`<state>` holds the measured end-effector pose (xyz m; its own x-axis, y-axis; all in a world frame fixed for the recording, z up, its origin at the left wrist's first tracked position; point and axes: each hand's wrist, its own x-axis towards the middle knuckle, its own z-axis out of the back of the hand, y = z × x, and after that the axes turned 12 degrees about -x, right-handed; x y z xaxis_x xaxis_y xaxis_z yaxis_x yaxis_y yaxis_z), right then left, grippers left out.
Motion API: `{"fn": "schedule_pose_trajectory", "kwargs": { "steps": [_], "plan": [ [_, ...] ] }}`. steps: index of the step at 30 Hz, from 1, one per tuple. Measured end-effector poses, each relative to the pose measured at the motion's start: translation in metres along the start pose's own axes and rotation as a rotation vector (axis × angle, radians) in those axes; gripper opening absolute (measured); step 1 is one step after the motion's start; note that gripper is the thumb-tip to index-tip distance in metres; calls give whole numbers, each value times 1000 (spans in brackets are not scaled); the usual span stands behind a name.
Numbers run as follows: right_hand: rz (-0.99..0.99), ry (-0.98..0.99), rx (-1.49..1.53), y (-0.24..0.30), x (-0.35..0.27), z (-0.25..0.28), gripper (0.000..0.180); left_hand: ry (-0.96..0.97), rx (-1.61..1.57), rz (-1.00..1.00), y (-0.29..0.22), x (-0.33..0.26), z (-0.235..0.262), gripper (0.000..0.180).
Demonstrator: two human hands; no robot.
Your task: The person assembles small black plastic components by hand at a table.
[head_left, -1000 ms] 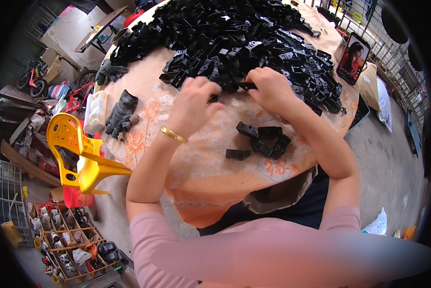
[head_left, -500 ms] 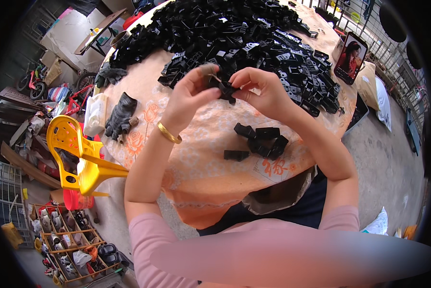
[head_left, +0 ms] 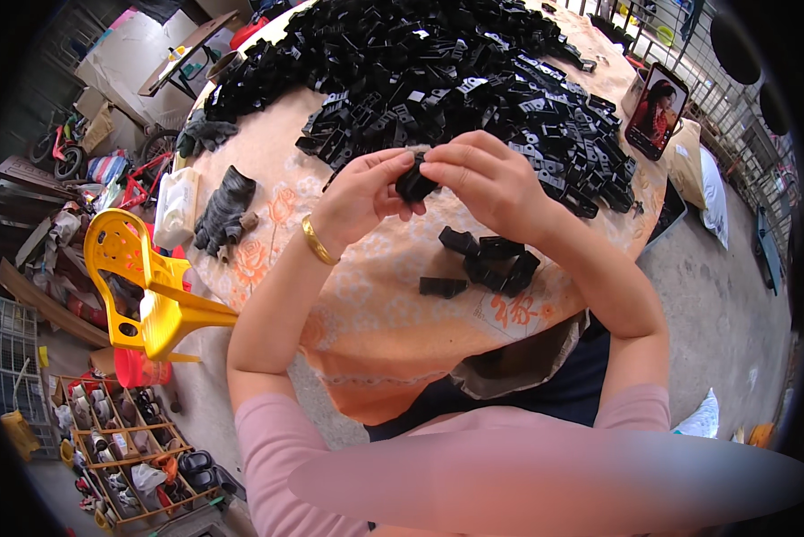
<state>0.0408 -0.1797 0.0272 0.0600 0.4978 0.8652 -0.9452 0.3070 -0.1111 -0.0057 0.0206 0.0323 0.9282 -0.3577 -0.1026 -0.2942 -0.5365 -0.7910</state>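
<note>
Between both hands, over the near side of the big pile, is a small black plastic part [head_left: 414, 184]. My left hand [head_left: 366, 190], with a gold bangle above its wrist, is closed on the part from the left. From the right, the fingers of my right hand [head_left: 487, 174] pinch its upper edge. A heap of similar black plastic parts [head_left: 446, 80] spreads over the far half of the table. Nearer to me, several loose black parts [head_left: 491, 261] lie in a small cluster on the cloth.
A patterned orange tablecloth [head_left: 375, 313] covers the round table. Dark gloves [head_left: 225, 215] and a white packet [head_left: 177, 208] lie at its left. A phone [head_left: 657, 111] stands at the right edge. On the floor at left are a yellow chair [head_left: 165, 309] and a shoe rack [head_left: 133, 452].
The hands have drawn closer together around the black part, which has turned. My left fingers, raised and spread before, now wrap it, and my right fingers have moved over its top.
</note>
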Motion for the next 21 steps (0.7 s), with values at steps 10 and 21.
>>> {"fn": "schedule_pose_trajectory", "kwargs": {
  "steps": [10, 21],
  "plan": [
    [-60, 176, 82, 4, -5, 5, 37, -21, 267, 31, 0, -7, -21, 28],
    [-669, 535, 1005, -24, -7, 4, 57, -22, 1013, -374, 22, -15, -36, 34]
  ]
}}
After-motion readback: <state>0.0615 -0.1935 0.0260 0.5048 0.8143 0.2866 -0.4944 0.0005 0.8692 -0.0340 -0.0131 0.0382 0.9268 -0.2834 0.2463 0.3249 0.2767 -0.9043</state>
